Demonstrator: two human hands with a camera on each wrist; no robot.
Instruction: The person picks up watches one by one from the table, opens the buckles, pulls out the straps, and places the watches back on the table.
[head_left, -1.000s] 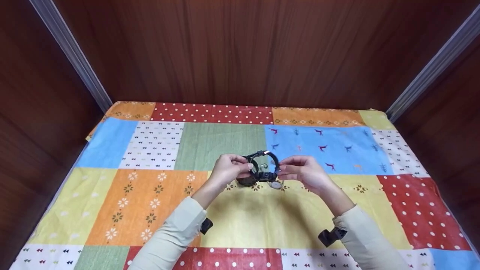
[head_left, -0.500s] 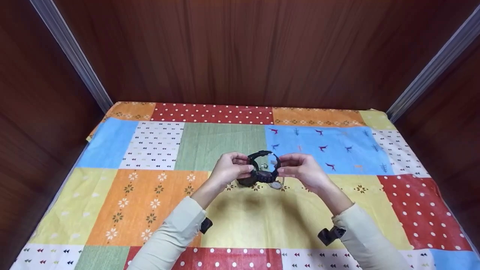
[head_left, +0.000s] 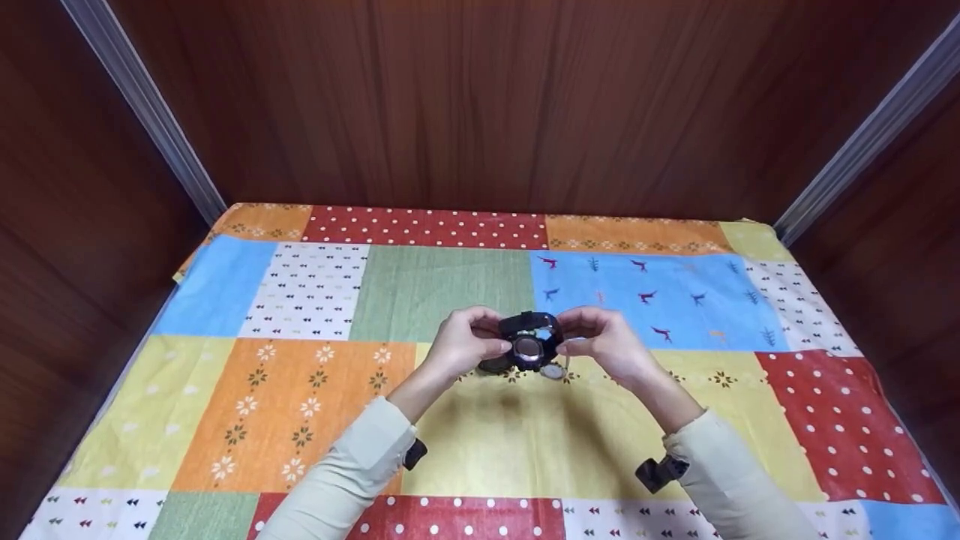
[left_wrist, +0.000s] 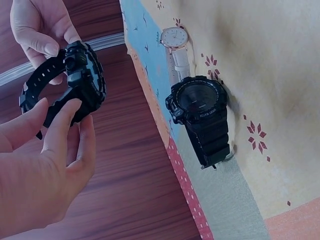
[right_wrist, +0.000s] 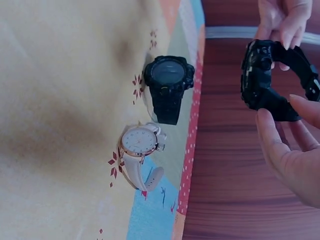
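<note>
A black sports watch (head_left: 529,348) is held up between both hands, its round face turned toward the head camera and its strap looped behind. My left hand (head_left: 463,346) pinches one side of the strap near the case with thumb and fingers. On the opposite side, my right hand (head_left: 609,343) grips the strap the same way. Beneath them on the cloth lies a second black sports watch (left_wrist: 202,100), face up, partly hidden in the head view. Beside it rests a watch with a white dial, rose-gold rim and pale strap (right_wrist: 139,142).
A patchwork-patterned cloth (head_left: 480,450) covers the table. Dark wood-grain panels (head_left: 465,105) enclose the back and sides, with metal strips (head_left: 150,112) at the corners. Black wrist cameras (head_left: 661,472) sit at the sleeve cuffs.
The held watch has tilted so that its face turns up toward the head camera, and the strap loop looks narrower. Both hands keep their hold, nearly in place.
</note>
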